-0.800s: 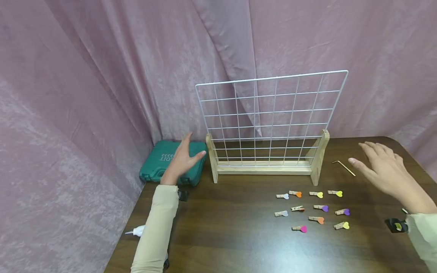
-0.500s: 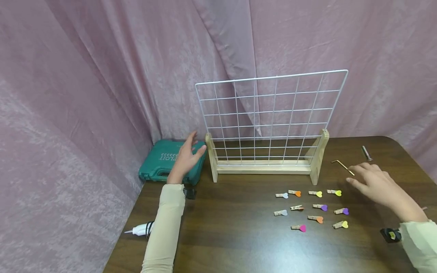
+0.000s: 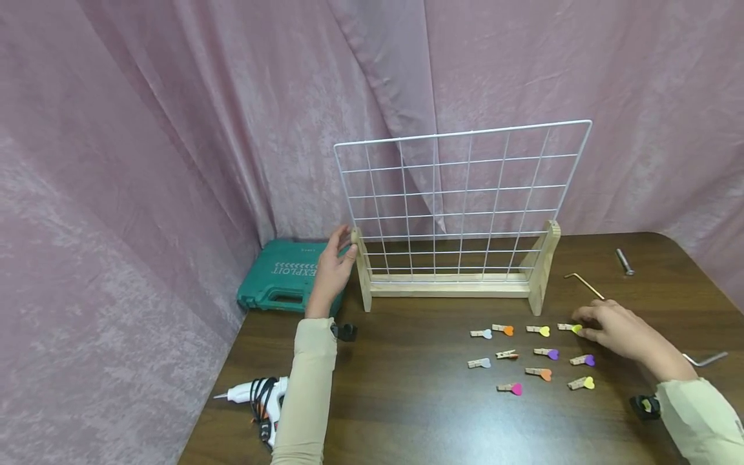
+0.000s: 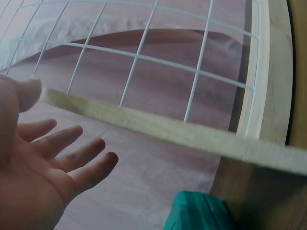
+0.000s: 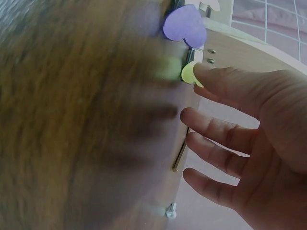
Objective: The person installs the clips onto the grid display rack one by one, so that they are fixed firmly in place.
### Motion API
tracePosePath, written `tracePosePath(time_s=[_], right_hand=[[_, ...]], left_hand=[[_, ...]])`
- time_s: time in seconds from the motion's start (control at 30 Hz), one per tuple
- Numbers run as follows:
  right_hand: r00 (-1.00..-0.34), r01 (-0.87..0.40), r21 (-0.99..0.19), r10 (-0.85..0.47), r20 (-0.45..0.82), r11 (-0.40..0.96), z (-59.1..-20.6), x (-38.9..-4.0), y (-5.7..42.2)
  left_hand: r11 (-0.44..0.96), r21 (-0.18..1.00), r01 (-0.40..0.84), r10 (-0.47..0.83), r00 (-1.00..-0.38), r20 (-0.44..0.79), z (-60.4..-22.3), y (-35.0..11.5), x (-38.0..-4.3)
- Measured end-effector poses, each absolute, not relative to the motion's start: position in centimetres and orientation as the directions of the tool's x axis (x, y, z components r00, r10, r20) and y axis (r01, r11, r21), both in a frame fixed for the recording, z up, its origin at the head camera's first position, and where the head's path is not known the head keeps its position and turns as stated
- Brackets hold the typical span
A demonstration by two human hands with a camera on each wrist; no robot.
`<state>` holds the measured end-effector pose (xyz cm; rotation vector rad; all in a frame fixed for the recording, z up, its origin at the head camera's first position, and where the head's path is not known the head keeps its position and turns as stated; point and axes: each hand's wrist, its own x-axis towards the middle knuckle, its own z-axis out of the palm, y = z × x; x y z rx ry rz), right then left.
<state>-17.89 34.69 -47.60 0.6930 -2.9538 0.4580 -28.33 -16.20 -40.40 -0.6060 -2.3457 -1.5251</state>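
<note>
A white wire grid [image 3: 462, 194] stands in a wooden frame [image 3: 450, 286] on the table. My left hand [image 3: 331, 274] is at the frame's left post; in the left wrist view its fingers [image 4: 79, 155] are spread and not wrapped round the post [image 4: 144, 122]. Several small wooden clothespins with coloured hearts lie right of centre, among them a purple one [image 3: 583, 360] and a pink one [image 3: 510, 389]. Over the yellow-heart clothespin [image 3: 569, 328] at the back right, my right hand [image 3: 619, 332] reaches with loosely bent fingers. In the right wrist view the thumb overlaps the yellow heart [image 5: 189, 73]; whether it touches cannot be told.
A green plastic case [image 3: 279, 274] lies at the back left. On the left edge is a white glue gun [image 3: 278, 400] with a black cord. A brass hook [image 3: 586, 285], a bolt [image 3: 624, 261] and a silver hex key [image 3: 705, 359] lie on the right.
My left hand has moved right, from over the green case to the left post. The right hand has come down and left to the yellow-heart clothespin, uncovering the bolt and hex key.
</note>
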Motion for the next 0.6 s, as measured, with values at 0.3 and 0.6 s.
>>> tracePosePath(time_s=[0.3,0.6], right_hand=[[-0.902,-0.432,-0.246,-0.41,0.137,0.868,-47.9,-18.3,34.5],[-0.9,-0.434,-0.26,-0.407,0.155,0.862,-48.3,-18.5,34.5]], left_hand=[[0.317,0.841,0.439,0.113,-0.898,0.426,-40.3,-15.0,-27.6],[0.261,0.871,0.417,0.064,-0.908,0.415,-42.8,-14.9,-28.8]])
